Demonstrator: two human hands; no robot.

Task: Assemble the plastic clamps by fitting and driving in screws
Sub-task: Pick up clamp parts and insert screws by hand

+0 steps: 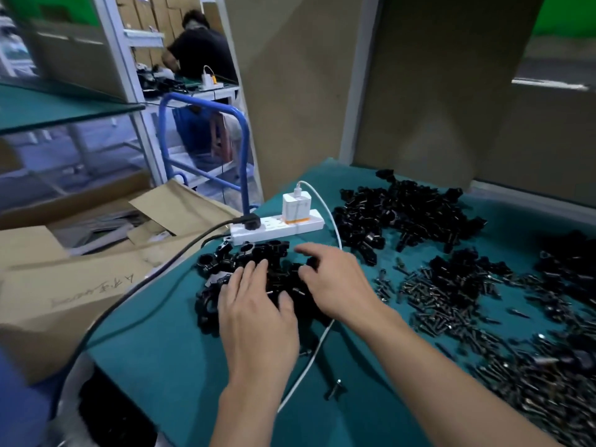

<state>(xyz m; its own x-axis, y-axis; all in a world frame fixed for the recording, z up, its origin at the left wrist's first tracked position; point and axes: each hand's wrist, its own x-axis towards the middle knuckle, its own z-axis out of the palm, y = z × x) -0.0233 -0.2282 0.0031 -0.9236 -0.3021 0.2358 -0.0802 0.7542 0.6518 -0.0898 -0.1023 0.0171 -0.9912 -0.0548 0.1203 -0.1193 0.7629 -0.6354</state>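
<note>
Okay, table [180,366]: green mat, runs from lower left to the right edge of the frame.
Left hand [258,321]: lower centre, palm down. We see its fingers straight and slightly apart, lying flat on the near clamp pile [225,269]; nothing is clamped in them.
Right hand [338,285]: centre, just right of the left hand, over the same pile. Its index finger and thumb are stretched out and apart. The other fingers are hidden behind the hand, and we see nothing pinched.
Near clamp pile: black plastic clamps heaped at centre left, just below the power strip [277,225], under both hands.
Far clamp pile [403,214]: a bigger black heap at upper right of the mat, well apart from the hands.
Small clamp pile [464,269]: right of centre, touching the screws.
Screws [445,298]: dark loose heap spread from right of centre down to the lower right corner.
Single screw [335,388]: lies alone at bottom centre, beside the white cable [300,375].
Charger [295,206]: white, plugged upright into the power strip; the white cable leaves its top and passes under the right hand.
Black cable [129,295]: runs from the strip off the mat's left edge.
Cardboard box [64,285]: open, left of frame.
Blue trolley handle [242,140]: upper centre left.
Other person [200,50]: top left, at another bench, blurred.
</note>
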